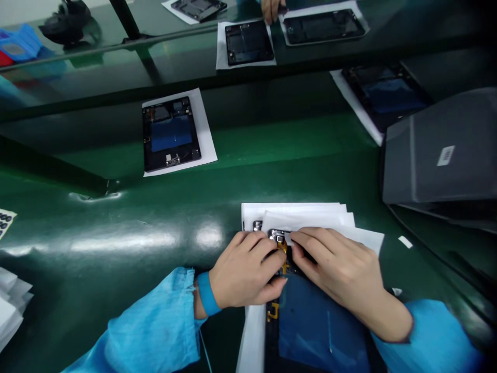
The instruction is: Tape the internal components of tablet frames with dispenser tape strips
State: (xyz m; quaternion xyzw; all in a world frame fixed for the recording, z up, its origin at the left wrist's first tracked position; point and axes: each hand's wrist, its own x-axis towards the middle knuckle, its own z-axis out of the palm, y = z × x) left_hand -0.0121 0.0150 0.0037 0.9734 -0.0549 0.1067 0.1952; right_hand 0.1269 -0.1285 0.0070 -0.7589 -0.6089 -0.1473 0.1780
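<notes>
An opened tablet (310, 326) with a blue inner panel lies on white paper sheets (295, 212) at the near edge of the green belt. My left hand (244, 269) rests on its top left corner, fingers curled and pressing by a small metal part (277, 237) and an orange flex strip (283, 254). My right hand (334, 264) lies over the top edge, its fingertips pinched at a thin white strip (289, 238) beside that part. Both wrists wear light blue sleeves.
Another opened tablet on paper (171, 132) lies further up the green belt (116, 243). More tablets (248, 41) sit beyond a rail, where another person's hand (272, 9) shows. A grey box (438, 150) stands at the right, paper stacks (11, 305) at the left.
</notes>
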